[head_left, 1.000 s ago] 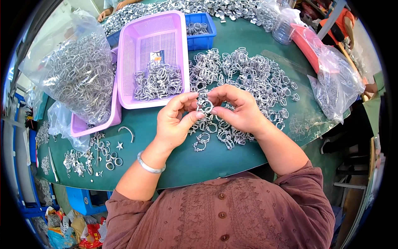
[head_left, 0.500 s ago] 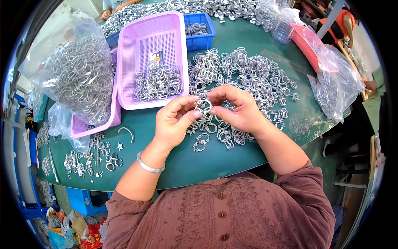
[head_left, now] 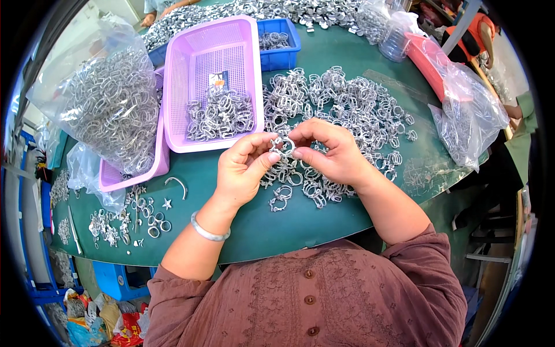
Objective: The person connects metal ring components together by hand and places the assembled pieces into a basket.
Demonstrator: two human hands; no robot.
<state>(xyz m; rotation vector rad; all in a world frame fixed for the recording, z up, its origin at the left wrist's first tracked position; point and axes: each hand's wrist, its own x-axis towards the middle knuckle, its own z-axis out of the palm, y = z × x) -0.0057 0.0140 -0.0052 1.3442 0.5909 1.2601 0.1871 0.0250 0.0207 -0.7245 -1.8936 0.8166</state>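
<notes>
Between my two hands is a silver metal ring (head_left: 284, 146) with a decorated side. My left hand (head_left: 244, 163) pinches its left side between thumb and fingers. On the opposite side, the thumb and fingers of my right hand (head_left: 326, 149) grip the same ring. Just beyond and below my hands spreads a large pile of similar silver rings (head_left: 358, 110) on the green table (head_left: 254, 231). A lilac mesh basket (head_left: 173, 92), with more rings (head_left: 219, 115) and a small card (head_left: 218, 81) inside, stands to the left of the pile.
A clear bag stuffed with rings (head_left: 110, 110) leans in another lilac basket (head_left: 139, 178) at the left. Loose rings and a star piece (head_left: 167, 203) lie front left. Behind are a blue bin (head_left: 289, 58) and heaped metal parts (head_left: 231, 14). A red scoop-like container (head_left: 425, 63) stands right.
My hands and the ring stay almost in place, with only a very slight shift of the ring. At the far right, a person in green has moved a little.
</notes>
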